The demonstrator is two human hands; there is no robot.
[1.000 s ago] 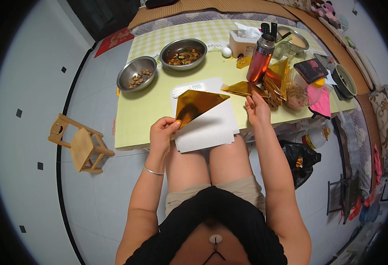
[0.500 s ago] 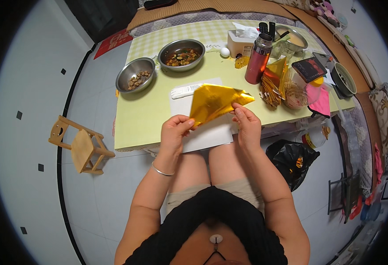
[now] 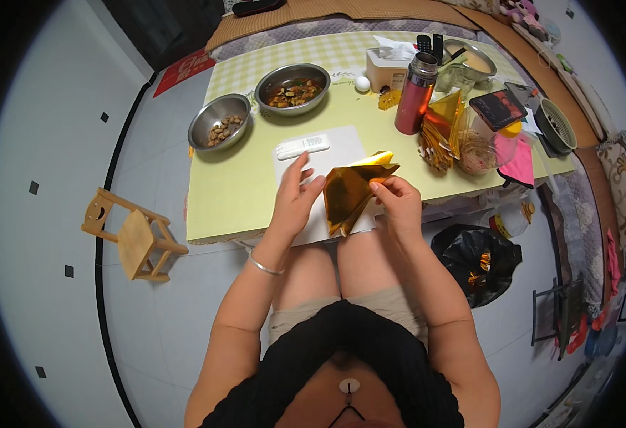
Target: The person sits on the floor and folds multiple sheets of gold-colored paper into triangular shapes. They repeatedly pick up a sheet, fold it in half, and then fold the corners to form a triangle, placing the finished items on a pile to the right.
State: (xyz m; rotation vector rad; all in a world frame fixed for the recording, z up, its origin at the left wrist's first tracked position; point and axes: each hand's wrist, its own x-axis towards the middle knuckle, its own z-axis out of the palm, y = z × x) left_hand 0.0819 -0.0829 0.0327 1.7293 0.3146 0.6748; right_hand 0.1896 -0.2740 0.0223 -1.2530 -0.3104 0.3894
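A folded sheet of shiny gold foil paper hangs over the table's near edge, its layers partly spread. My right hand pinches its right corner between thumb and fingers. My left hand is just left of the foil, fingers apart and holding nothing. Beneath them lies a white sheet of paper, with a white remote control on its far left part. To the right stands a stack of folded gold foil pieces, beside a red thermos flask.
Two steel bowls, one with peanuts and one with soupy food, stand at the far left of the table. A phone rests on a clear jar at right. A small wooden chair and a black bag are on the floor.
My left hand has let go of the foil and opened. The foil has swung downward and its folds have spread, while my right hand keeps its corner.
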